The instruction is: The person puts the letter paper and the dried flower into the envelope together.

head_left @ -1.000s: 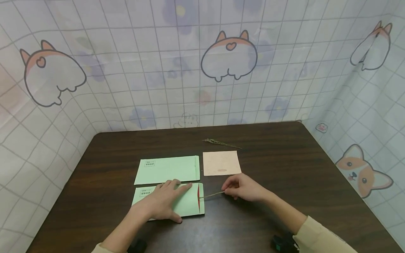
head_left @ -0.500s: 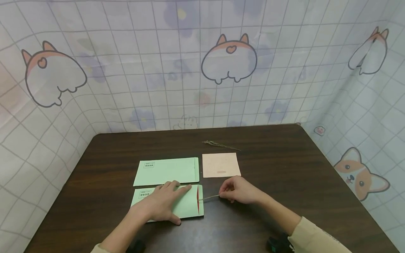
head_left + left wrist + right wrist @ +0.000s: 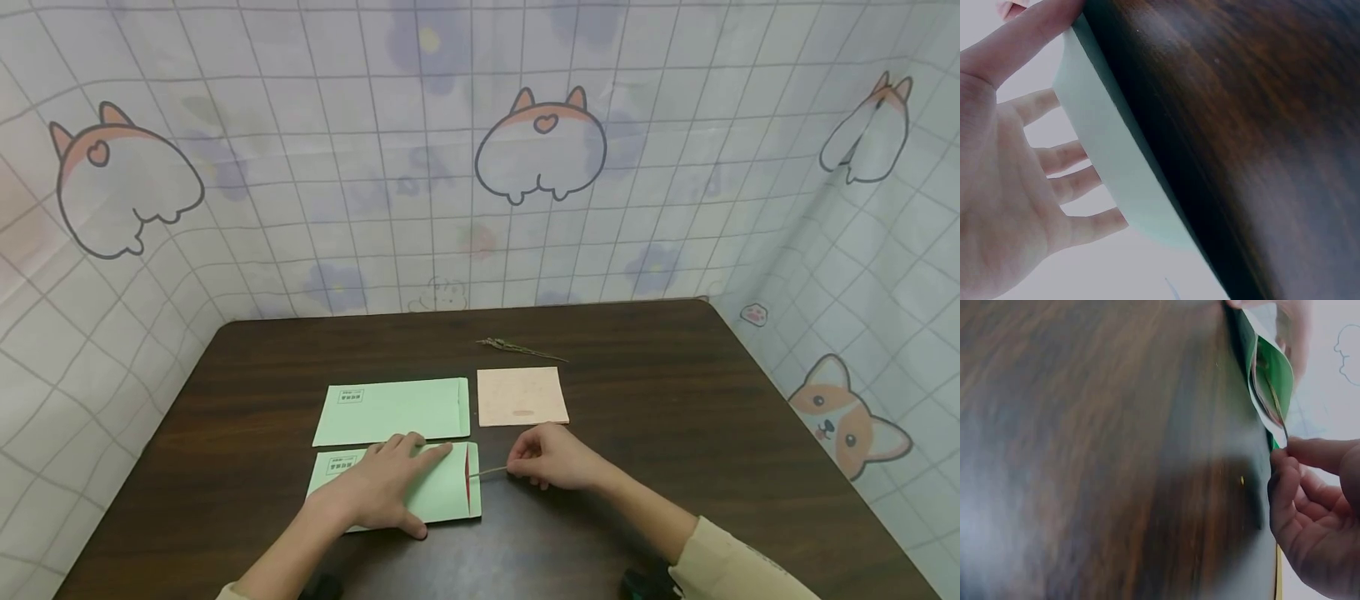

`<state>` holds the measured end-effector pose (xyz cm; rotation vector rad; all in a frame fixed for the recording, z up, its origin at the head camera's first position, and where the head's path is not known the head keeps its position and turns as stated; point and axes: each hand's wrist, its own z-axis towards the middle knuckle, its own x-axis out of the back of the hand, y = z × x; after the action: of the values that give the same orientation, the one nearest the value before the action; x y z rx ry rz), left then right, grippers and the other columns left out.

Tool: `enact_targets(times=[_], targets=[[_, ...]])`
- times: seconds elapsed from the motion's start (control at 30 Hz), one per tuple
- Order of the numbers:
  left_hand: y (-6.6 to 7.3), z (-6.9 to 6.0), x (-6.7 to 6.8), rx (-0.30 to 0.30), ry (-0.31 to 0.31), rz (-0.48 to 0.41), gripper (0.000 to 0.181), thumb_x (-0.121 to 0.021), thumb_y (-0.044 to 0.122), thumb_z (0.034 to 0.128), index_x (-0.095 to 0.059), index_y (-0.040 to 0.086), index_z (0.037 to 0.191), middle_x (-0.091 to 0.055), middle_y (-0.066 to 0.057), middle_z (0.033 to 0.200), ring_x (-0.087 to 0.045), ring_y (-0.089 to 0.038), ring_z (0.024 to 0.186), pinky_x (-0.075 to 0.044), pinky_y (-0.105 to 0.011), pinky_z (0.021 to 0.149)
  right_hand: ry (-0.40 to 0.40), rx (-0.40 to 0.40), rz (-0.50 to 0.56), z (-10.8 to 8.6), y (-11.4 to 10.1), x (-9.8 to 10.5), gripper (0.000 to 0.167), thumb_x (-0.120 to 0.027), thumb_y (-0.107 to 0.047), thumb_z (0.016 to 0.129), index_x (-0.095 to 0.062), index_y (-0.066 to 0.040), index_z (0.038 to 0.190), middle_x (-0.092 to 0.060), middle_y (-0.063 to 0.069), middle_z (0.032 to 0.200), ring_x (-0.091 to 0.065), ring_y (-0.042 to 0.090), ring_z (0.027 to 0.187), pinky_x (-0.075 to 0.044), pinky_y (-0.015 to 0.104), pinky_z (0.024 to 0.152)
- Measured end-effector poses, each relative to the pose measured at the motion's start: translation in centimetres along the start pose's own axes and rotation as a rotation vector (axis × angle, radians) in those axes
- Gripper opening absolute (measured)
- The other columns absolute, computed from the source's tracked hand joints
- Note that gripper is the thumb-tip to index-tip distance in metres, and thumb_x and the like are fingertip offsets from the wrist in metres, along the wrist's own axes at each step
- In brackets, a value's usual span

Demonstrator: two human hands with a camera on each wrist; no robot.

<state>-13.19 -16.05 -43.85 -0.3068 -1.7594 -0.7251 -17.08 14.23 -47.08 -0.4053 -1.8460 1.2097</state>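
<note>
A pale green envelope [image 3: 444, 493] lies on the near part of the table, its mouth facing right with something red showing inside. My left hand [image 3: 375, 485] rests on it with fingers spread; in the left wrist view, the thumb reaches along the near edge of the envelope [image 3: 1104, 125]. Between thumb and fingertips, my right hand [image 3: 557, 458] pinches the end of a thin dried stem [image 3: 491, 472]. The right wrist view shows the stem [image 3: 1275, 399] running into the gaping envelope mouth; its inner end is hard to make out.
Behind the near envelope lies a second green envelope [image 3: 405, 410]. A square beige card [image 3: 521, 395] sits to its right, and beyond that a dried sprig [image 3: 521, 347]. Patterned cloth [image 3: 360, 208] surrounds the dark wooden table [image 3: 675, 400].
My right hand has moved left toward the envelope, and less of the stem shows outside its mouth. The left hand has stayed on the envelope. The head view has shifted slightly.
</note>
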Motion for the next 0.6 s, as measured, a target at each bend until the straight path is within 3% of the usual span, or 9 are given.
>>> enact_targets(times=[0.27, 0.6], targets=[[0.1, 0.1, 0.0, 0.004, -0.007, -0.004, 0.105, -0.093, 0.046, 0.0693, -0.044, 0.017, 0.157, -0.047, -0.018, 0.139, -0.047, -0.037, 0.127, -0.041, -0.06, 0.098, 0.04, -0.028, 0.024, 0.6, -0.8, -1.4, 0.01, -0.073, -0.01, 0.094, -0.075, -0.006, 0.085, -0.062, 0.0, 0.062, -0.056, 0.011, 0.049, -0.052, 0.029, 0.047], [0.0, 0.1, 0.0, 0.011, -0.009, -0.003, 0.106, -0.093, 0.047, 0.0689, -0.043, 0.018, 0.157, -0.047, -0.017, 0.139, -0.047, -0.037, 0.127, -0.041, -0.06, 0.098, 0.017, -0.029, 0.1, 1.2, -1.5, -2.4, 0.011, -0.071, -0.009, 0.095, -0.074, -0.002, 0.088, -0.065, 0.004, 0.066, -0.055, 0.011, 0.049, -0.052, 0.027, 0.047]])
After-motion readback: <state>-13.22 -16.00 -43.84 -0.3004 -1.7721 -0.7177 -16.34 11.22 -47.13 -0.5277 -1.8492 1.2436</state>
